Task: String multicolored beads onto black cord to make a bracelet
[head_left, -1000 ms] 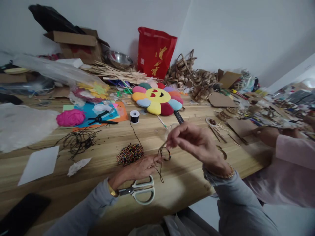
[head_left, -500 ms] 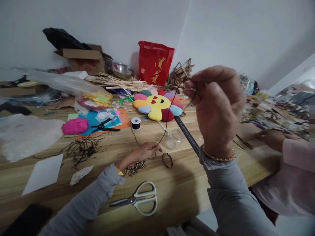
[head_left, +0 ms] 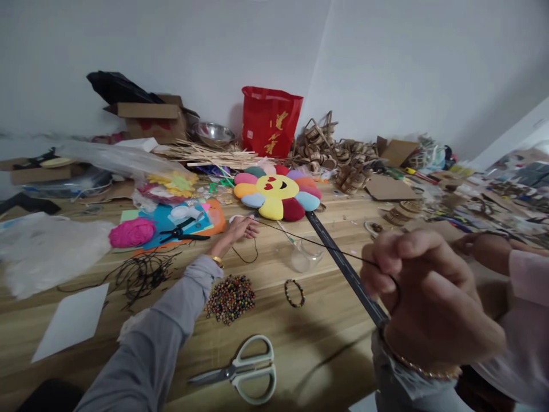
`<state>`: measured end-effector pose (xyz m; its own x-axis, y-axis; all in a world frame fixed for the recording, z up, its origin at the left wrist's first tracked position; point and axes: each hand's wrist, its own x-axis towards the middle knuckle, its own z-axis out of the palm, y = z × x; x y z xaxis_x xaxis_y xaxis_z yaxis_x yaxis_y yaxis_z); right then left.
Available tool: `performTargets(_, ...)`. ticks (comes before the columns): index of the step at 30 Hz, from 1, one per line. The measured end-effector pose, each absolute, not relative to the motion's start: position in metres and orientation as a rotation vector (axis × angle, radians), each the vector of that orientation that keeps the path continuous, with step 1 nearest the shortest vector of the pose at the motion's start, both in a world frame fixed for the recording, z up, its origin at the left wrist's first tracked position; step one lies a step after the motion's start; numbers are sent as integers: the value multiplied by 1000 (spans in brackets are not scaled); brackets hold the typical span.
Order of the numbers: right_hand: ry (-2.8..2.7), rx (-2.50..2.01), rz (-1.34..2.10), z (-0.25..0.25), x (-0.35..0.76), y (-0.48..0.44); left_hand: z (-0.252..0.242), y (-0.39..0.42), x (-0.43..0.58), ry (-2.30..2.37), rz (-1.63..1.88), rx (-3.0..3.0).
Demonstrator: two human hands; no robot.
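Observation:
My left hand (head_left: 242, 228) reaches far forward and curls over the small spool of black cord (head_left: 234, 218), which is mostly hidden beneath it. A thin black cord (head_left: 317, 244) runs taut from there to my right hand (head_left: 422, 300), which is low at the right and closed in a fist on the cord's end. On the wooden table (head_left: 326, 320) between my arms lie a dark beaded bracelet (head_left: 294, 293), a heap of coloured beads (head_left: 230, 297) and a small clear jar (head_left: 305, 256).
White-handled scissors (head_left: 241, 371) lie near the front edge. A long black strip (head_left: 343, 266) runs from a flower cushion (head_left: 277, 191). Pink yarn (head_left: 132, 232), black pliers (head_left: 184, 233) and tangled cord (head_left: 139, 269) sit left. Another person's pink-sleeved arm (head_left: 529, 272) rests at right.
My left hand has gone from beside the bead heap forward to the spool. My right hand has dropped from high in front of me to low right, drawing the cord taut.

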<state>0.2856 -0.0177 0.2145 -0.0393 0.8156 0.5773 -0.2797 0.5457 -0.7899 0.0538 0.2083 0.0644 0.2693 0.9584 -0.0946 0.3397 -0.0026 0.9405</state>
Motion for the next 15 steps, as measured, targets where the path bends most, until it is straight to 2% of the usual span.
performTargets(8, -1299, -449, 1141, 196, 297, -28, 31, 220, 77, 1307, 691, 1638)
performTargets(15, -1271, -596, 1340, 155, 268, 22, 37, 200, 69, 1250, 760, 1878)
